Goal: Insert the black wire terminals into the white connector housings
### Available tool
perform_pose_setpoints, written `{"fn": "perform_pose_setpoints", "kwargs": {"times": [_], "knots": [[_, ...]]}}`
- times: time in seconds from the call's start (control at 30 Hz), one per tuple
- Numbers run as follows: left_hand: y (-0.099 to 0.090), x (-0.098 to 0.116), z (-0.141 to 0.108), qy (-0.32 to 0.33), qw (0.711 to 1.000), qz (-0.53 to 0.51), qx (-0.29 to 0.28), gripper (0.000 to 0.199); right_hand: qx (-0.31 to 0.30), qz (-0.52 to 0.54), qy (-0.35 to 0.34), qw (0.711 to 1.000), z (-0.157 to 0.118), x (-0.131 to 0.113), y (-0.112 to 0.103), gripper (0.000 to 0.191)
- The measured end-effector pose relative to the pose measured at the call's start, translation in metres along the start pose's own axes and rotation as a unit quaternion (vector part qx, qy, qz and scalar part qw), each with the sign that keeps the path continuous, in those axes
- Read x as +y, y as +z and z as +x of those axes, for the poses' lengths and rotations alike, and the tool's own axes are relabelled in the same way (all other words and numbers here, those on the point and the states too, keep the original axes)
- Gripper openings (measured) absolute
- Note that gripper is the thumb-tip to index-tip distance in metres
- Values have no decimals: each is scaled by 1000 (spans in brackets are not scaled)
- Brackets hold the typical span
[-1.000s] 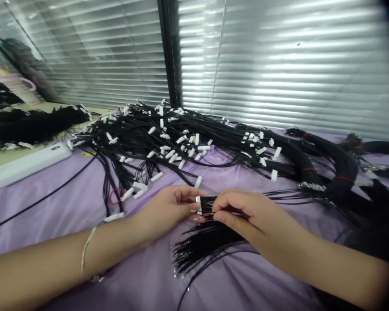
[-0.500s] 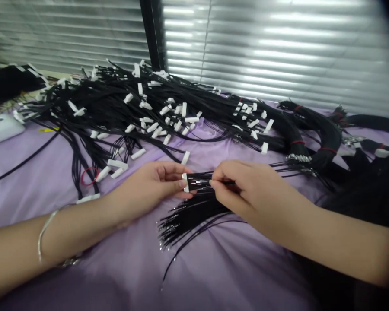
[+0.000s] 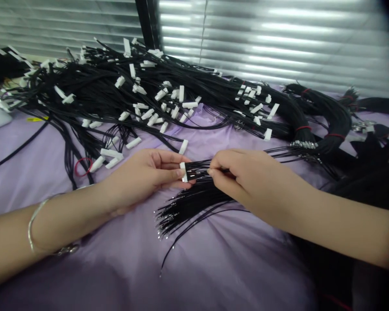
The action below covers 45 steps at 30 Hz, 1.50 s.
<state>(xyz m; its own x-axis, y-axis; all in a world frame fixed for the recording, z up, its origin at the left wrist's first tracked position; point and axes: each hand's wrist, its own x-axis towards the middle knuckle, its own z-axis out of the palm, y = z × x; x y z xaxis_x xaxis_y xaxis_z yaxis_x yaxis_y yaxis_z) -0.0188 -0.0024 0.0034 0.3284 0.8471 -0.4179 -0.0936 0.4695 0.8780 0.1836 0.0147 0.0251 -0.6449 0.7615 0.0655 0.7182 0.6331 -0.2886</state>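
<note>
My left hand (image 3: 164,170) pinches a small white connector housing (image 3: 183,172) between thumb and fingers. Several thin black wires (image 3: 197,166) run from the housing's right side toward my right hand (image 3: 233,175). That hand is closed, thumb against forefinger, on a black wire just right of the housing; its far end is hidden by the fingers. Below both hands lies a loose bundle of black wires (image 3: 184,211) with shiny metal terminals at the left ends. One wire curls away from the bundle toward the front.
Behind the hands spreads a big heap of black cables (image 3: 100,90) with white connectors. Bundles tied with red bands (image 3: 337,116) lie at right. A red ring (image 3: 83,166) rests left on the purple cloth (image 3: 230,268). Window blinds (image 3: 278,43) stand at the back.
The whole view has shifted slightly, so the hands and bundle appear a little higher. Both hands keep their grip; the right fingers have barely moved relative to the housing.
</note>
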Motion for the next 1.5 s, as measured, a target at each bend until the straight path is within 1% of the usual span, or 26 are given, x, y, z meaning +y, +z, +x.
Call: {"fn": "perform_pose_setpoints", "kwargs": {"times": [0.13,0.23,0.3,0.47,0.63,0.8,0.97,1.07,1.2,1.3,1.37,1.5], "knots": [[0,0,1,-4,1000,-6,3,17,0,-9,-30,1000,-1,2,2,16],[-1,0,1,-3,1000,0,6,16,-9,-7,-15,1000,0,2,2,19],[-1,0,1,-4,1000,17,19,16,-12,-9,-4,1000,0,1,2,20],[-1,0,-1,-10,997,61,43,21,6,-21,-25,999,1,1,4,20],[-2,-1,0,-6,997,70,30,22,12,-36,-28,999,1,-2,5,18],[-2,-1,0,-1,997,74,33,21,23,-43,-32,998,0,-6,9,16],[-2,0,-1,-8,998,65,26,19,55,-14,-53,997,0,-5,15,11],[-2,0,0,-7,998,61,34,18,56,18,-56,997,1,-5,15,12],[-2,0,1,-1,997,65,36,17,32,59,-26,997,3,-7,12,16],[-2,0,1,5,997,73,17,18,33,68,2,997,4,-8,11,15],[-2,1,1,11,997,78,4,19,41,70,1,997,5,-8,12,14],[-2,0,1,15,997,71,5,18,64,84,-23,994,7,-5,16,13]]}}
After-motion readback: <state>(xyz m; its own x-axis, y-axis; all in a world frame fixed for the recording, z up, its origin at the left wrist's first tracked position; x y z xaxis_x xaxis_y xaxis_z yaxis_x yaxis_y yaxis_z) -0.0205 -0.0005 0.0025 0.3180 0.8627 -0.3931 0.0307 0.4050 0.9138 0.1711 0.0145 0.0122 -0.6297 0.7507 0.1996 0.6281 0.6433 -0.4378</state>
